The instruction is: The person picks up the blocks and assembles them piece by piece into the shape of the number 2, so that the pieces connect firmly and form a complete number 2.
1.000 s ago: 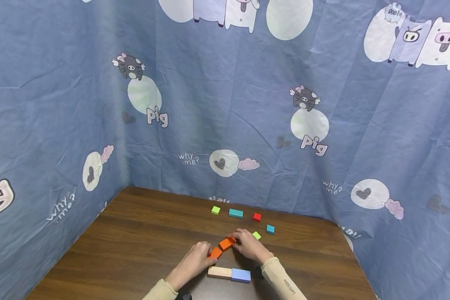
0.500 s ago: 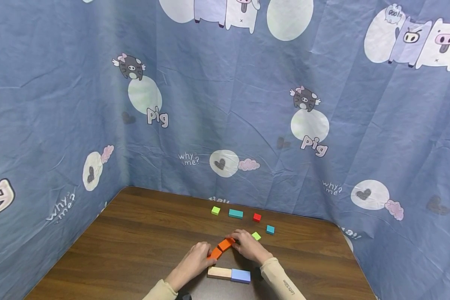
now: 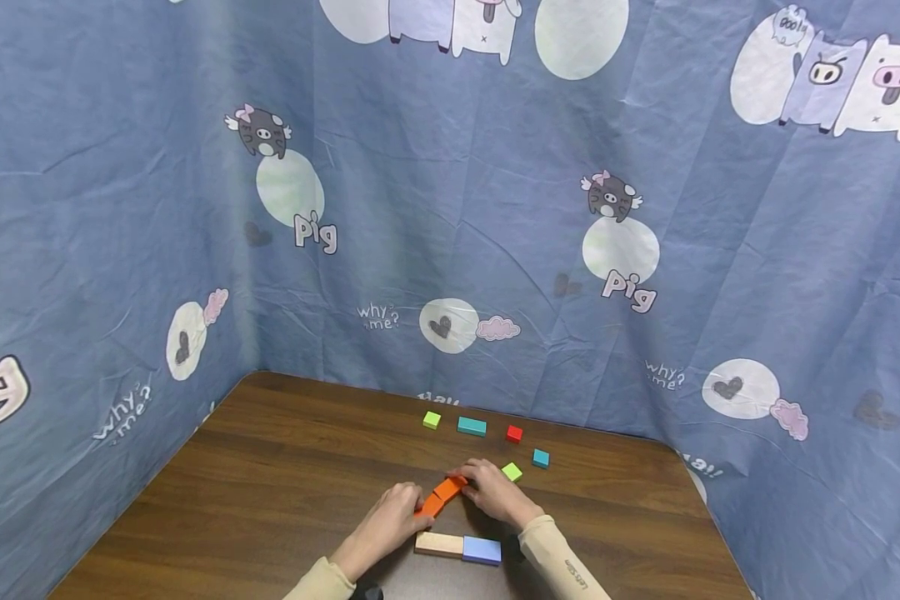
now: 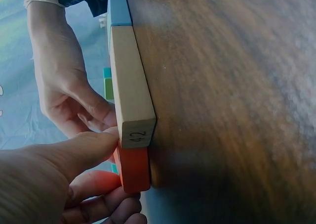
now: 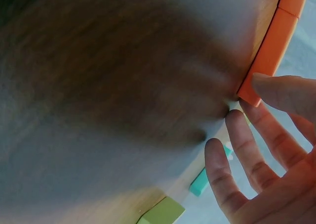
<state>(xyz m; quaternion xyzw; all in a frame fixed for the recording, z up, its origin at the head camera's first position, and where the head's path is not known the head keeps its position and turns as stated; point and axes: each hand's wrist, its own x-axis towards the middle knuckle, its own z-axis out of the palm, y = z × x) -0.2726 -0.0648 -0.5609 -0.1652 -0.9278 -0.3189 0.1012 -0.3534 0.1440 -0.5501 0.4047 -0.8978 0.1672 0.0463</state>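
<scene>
Two orange blocks lie end to end in a slanting row on the table. My left hand (image 3: 396, 512) grips the nearer orange block (image 3: 432, 505), thumb on the near side and fingers curled at its far side. At the other end, my right hand (image 3: 498, 492) pinches the farther orange block (image 3: 452, 487) between thumb and index finger; its other fingers spread loosely in the right wrist view. Just in front lie a plain wooden block (image 3: 439, 545), marked 42 on its end (image 4: 138, 135), and a blue block (image 3: 482, 551) joined to it end to end.
Behind the hands, small blocks are scattered: a lime one (image 3: 432, 420), a teal bar (image 3: 472, 427), a red one (image 3: 514, 434) and a blue-teal one (image 3: 541, 458). Another lime block (image 3: 512, 472) lies close by the right hand. A patterned blue curtain (image 3: 450, 250) borders the table.
The farther orange block has moved slightly left and toward me with the right hand, closing the gap to the nearer one. The left hand has stayed in place.
</scene>
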